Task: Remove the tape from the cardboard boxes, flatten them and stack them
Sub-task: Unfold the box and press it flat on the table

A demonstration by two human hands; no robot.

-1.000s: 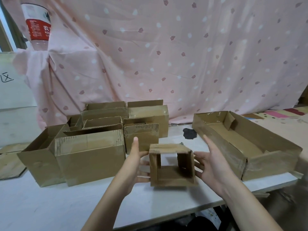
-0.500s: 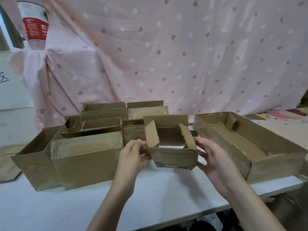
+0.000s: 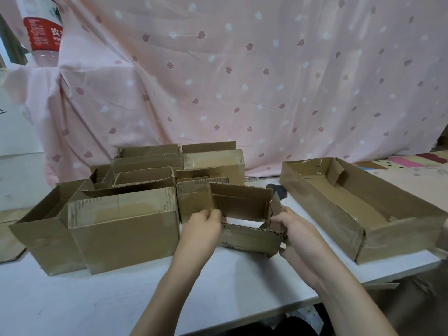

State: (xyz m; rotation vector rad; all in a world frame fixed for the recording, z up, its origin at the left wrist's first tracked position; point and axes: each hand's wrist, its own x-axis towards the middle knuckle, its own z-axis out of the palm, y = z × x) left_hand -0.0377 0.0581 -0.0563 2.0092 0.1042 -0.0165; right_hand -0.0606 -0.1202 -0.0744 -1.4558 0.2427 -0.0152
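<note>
A: Where is the small box (image 3: 244, 221) found?

B: It is held just above the white bench (image 3: 121, 299), in front of the cluster of open boxes (image 3: 121, 221). The left hand (image 3: 203, 226) is curled round its left end; the right hand (image 3: 294, 229) is clamped on its right end flap.

A: How is it expected to handle?

B: Light, thin corrugated card is judged likely: stiff across the panels, easily folded at creases, easily torn at ragged edges. Opposite corners are best gripped so the walls can be collapsed flat.
</note>
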